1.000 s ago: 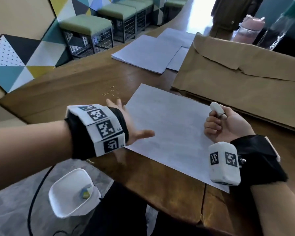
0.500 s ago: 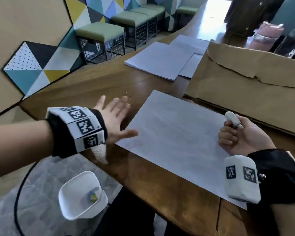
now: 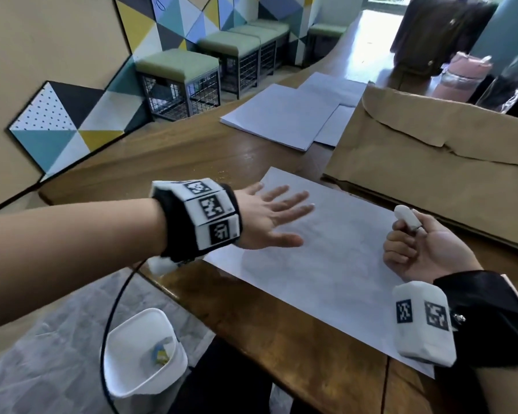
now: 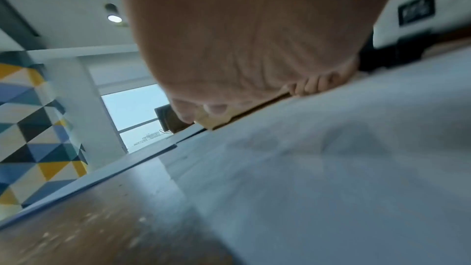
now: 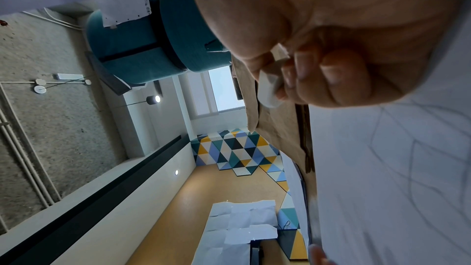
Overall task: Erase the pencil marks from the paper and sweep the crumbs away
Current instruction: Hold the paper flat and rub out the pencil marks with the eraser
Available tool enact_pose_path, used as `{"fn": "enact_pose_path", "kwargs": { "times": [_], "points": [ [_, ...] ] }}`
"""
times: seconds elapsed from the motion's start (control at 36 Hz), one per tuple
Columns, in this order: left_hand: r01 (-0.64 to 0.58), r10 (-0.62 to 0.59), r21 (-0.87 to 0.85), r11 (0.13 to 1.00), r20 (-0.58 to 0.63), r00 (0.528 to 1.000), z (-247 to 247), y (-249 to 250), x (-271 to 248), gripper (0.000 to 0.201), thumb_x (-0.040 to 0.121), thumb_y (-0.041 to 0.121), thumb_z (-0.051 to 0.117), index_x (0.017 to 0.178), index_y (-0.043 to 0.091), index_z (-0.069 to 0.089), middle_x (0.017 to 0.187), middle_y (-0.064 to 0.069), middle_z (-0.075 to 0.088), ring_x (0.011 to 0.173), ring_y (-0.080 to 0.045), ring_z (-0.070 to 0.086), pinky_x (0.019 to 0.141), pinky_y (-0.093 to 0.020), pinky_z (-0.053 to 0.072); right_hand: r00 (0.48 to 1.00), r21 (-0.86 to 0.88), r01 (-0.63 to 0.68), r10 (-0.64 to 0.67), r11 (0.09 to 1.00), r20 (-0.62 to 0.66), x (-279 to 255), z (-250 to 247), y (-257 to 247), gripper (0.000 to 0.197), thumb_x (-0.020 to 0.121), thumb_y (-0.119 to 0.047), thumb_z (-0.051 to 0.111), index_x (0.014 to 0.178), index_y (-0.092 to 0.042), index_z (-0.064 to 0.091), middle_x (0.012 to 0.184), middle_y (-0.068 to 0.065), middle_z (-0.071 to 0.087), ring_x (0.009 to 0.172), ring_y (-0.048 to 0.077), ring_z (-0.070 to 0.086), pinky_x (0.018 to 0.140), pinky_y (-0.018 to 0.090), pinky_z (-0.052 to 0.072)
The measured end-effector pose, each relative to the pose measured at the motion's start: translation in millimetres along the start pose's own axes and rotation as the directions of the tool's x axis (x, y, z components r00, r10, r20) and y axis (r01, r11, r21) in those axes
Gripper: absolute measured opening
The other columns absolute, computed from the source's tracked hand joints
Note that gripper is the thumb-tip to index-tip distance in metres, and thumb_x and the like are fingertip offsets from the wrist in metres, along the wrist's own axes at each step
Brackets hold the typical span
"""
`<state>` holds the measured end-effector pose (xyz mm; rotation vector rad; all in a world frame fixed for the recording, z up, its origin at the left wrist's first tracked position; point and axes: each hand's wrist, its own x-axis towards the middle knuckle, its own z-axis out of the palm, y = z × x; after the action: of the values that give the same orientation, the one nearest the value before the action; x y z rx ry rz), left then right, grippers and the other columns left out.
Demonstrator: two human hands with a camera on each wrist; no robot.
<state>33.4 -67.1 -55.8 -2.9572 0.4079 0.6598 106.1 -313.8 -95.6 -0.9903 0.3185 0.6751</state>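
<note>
Left arm: bare forearm reaches in across the near-left corner of the paper (image 3: 326,264), wrist wrapped in a marker band.
Left hand (image 3: 269,219): palm down, fingers straight and spread, low over the paper's left part; contact unclear.
Right hand (image 3: 422,249): at the paper's right edge, fingers curled, thumb and fingers gripping a white eraser (image 3: 407,218).
Right wrist: banded, over the paper's near-right corner.

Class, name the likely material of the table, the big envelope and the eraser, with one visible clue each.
Table: varnished wood, showing grain and sheen. Envelope: matte brown kraft paper, creased flap. Eraser: probably soft white rubber or vinyl, with a rounded tip, held in the right hand.
</note>
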Motion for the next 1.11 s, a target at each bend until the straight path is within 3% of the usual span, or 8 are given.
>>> {"fn": "enact_pose_path", "kwargs": {
  "times": [0.14,0.22,0.33,0.47,0.64,0.75,0.94,1.11],
  "points": [
    [0.259,-0.259,0.016,0.966,0.085,0.962,7.0,-11.4,12.2,0.086,0.087,0.07,0.018,0.152,0.017,0.001,0.16,-0.003,0.003,0.147,-0.022,0.013,0.118,-0.041,0.011,1.0,0.029,-0.006,0.005,1.0,0.018,0.1,1.1,0.4,0.04,0.039,-0.027,0.076,0.06,-0.014,0.044,0.042,-0.004,0.029,0.029,0.01,0.027,0.028,0.02,0.027],
    [0.478,-0.489,0.109,0.872,0.125,0.863,-7.3,-16.6,5.1,0.089,0.085,0.074,0.014,0.134,0.007,0.048,0.14,-0.014,0.046,0.131,-0.031,0.04,0.108,-0.041,0.027,1.0,-0.008,-0.011,0.011,1.0,-0.029,1.0,0.0,-0.2,0.025,0.072,-0.032,0.057,0.063,-0.016,0.041,0.041,-0.004,0.027,0.029,0.01,0.025,0.03,0.018,0.025],
    [0.514,-0.548,0.252,0.82,0.089,0.831,-32.9,-16.4,6.4,0.083,0.09,0.067,0.01,0.142,0.009,0.038,0.152,-0.02,0.025,0.144,-0.034,0.018,0.113,-0.048,0.017,0.996,-0.012,-0.001,0.0,1.0,-0.084,2.5,-0.8,-1.0,0.034,0.089,-0.037,0.042,0.063,-0.016,0.039,0.041,-0.005,0.027,0.029,0.009,0.025,0.032,0.015,0.023],
    [0.192,-0.193,-0.019,0.981,-0.039,0.98,-33.3,3.7,23.5,0.079,0.092,0.056,0.039,0.151,0.011,0.012,0.159,-0.01,0.004,0.147,-0.022,0.008,0.118,-0.039,0.015,0.991,-0.073,0.012,-0.021,0.997,-0.133,1.6,6.9,0.4,0.037,0.093,-0.038,0.038,0.063,-0.016,0.039,0.041,-0.004,0.032,0.03,0.01,0.03,0.033,0.013,0.027],
    [-0.116,0.113,-0.235,0.965,-0.023,0.993,-22.2,53.3,46.9,0.102,0.08,0.052,0.064,0.151,0.022,-0.002,0.158,0.003,-0.016,0.146,-0.016,-0.015,0.118,-0.035,-0.001,0.993,-0.34,-0.02,-0.022,0.94,-0.119,-7.2,18.0,-6.3,0.031,0.093,-0.032,0.047,0.069,-0.012,0.051,0.046,0.0,0.051,0.034,0.01,0.05,0.035,0.014,0.04],
    [-0.202,0.206,-0.127,0.971,0.017,0.978,-22.0,59.8,60.8,0.115,0.073,0.048,0.073,0.151,0.024,-0.008,0.158,0.002,-0.016,0.145,-0.019,-0.018,0.118,-0.04,-0.006,0.991,-0.617,0.016,-0.095,0.787,-0.096,-19.1,26.7,-21.1,0.025,0.092,-0.025,0.053,0.076,-0.007,0.057,0.044,0.001,0.052,0.032,0.01,0.049,0.033,0.013,0.038],
    [-0.161,0.173,-0.127,0.979,0.091,0.981,-17.4,51.6,65.6,0.117,0.072,0.044,0.076,0.151,0.024,-0.009,0.159,0.008,-0.012,0.147,-0.009,-0.008,0.118,-0.031,-0.001,0.988,-0.967,-0.138,-0.044,0.215,-0.151,-21.3,43.5,-21.8,0.026,0.09,-0.018,0.057,0.068,-0.006,0.055,0.04,0.001,0.054,0.031,0.011,0.047,0.033,0.015,0.034],
    [-0.163,0.167,-0.054,0.985,0.084,0.982,-16.3,50.5,66.6,0.122,0.071,0.048,0.074,0.15,0.015,-0.011,0.159,0.0,-0.013,0.147,-0.012,-0.007,0.118,-0.028,-0.001,0.979,-0.987,-0.158,-0.122,0.041,-0.162,-15.9,60.2,-11.1,0.032,0.088,-0.017,0.054,0.058,-0.006,0.052,0.033,-0.002,0.051,0.025,0.011,0.044,0.033,0.014,0.033]
  ]
}}
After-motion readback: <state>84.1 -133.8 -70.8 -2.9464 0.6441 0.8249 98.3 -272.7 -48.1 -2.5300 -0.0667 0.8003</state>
